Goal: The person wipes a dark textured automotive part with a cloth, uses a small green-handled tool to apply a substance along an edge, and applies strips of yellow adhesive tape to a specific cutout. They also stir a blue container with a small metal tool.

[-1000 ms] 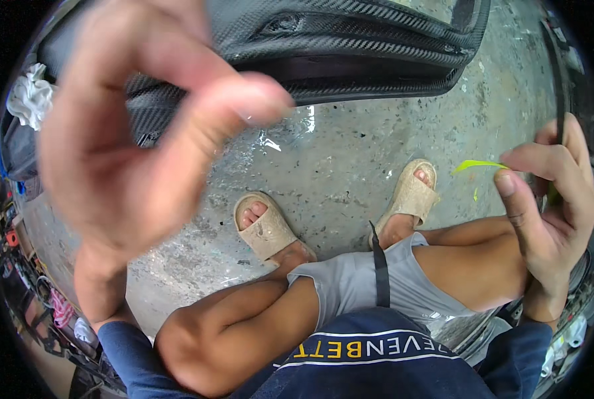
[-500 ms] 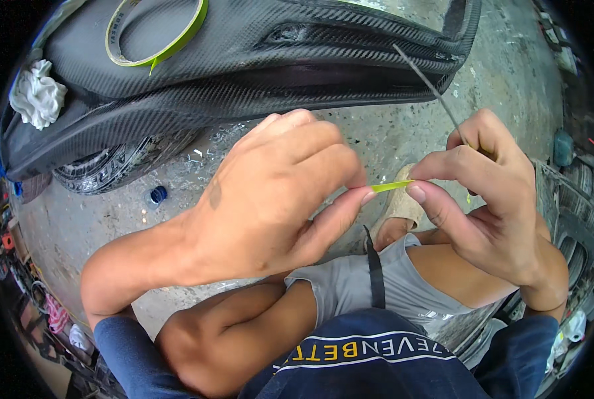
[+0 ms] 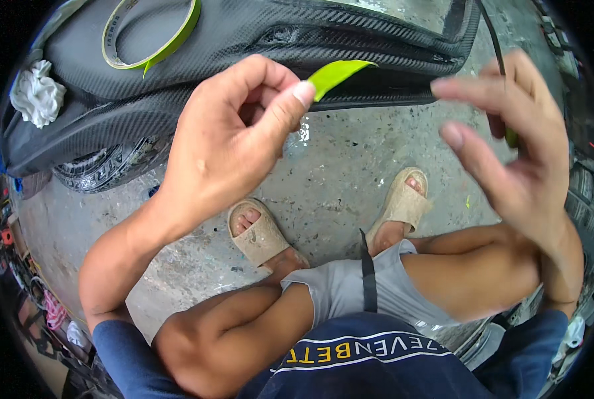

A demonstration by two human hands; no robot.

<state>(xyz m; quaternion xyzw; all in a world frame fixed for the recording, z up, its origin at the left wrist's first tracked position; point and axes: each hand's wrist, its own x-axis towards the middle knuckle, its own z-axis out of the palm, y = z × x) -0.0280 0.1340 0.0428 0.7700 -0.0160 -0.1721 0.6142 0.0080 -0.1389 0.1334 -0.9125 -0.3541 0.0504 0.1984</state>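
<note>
My left hand (image 3: 224,139) pinches a short bright yellow-green tape strip (image 3: 337,74), raised over the lower edge of a black carbon-fibre panel (image 3: 131,103). To its right, my right hand (image 3: 516,153) has thumb and forefinger spread, while its other fingers grip a long, thin dark tool (image 3: 494,36) with a yellow-green part showing under them. A roll of matching tape (image 3: 180,40) with a loose tail lies on the panel, upper left. A crumpled white cloth (image 3: 39,94) is at the panel's left end.
A tire (image 3: 101,166) sits under the panel. My sandalled feet (image 3: 257,236) rest on a speckled, worn concrete floor (image 3: 337,179). Clutter (image 3: 27,279) lines the left rim, and more tires (image 3: 580,186) are at the right.
My left hand has moved up and away from my right, carrying the strip. My right thumb and forefinger have released the strip and parted. The thin tool now stands more upright.
</note>
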